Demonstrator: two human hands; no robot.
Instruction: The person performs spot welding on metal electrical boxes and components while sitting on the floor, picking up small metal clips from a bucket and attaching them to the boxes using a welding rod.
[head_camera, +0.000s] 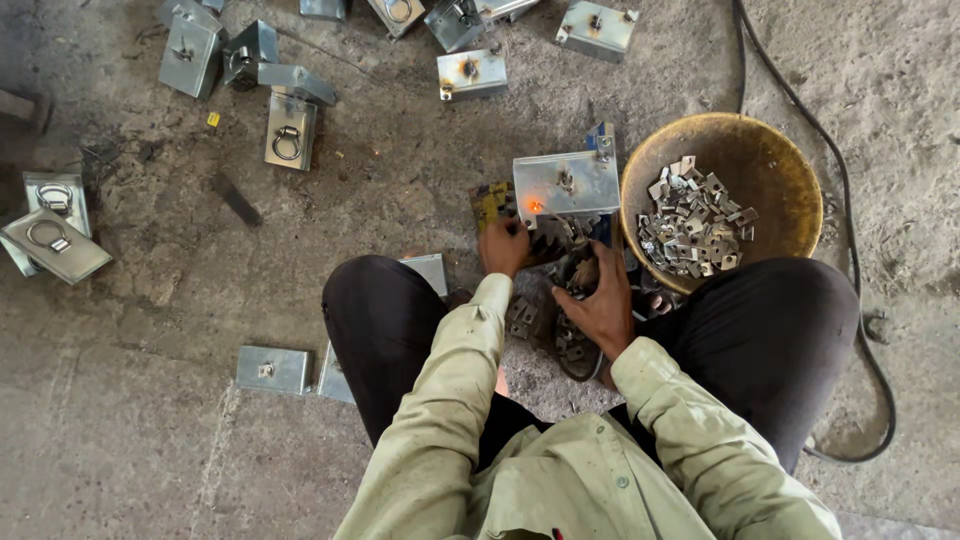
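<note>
There is one round yellow bowl (770, 140); it holds many small metal pieces (694, 215), too many to count; there is one metal box (566, 183) just beyond the two hands, left hand (503, 246) and right hand (602, 303); about thirteen more metal boxes (290, 130) lie around on the floor, some cut by the picture edge; one black cable (850, 200) curves at the right.

Rectangular galvanised steel box (566, 184), lying flat on the concrete floor directly ahead of the seated person, its broad face upward with a small fitting at its centre. A bright orange glow marked its lower left edge. Small bent metal clips (565, 345) lay heaped below it, partly under the hands.
</note>
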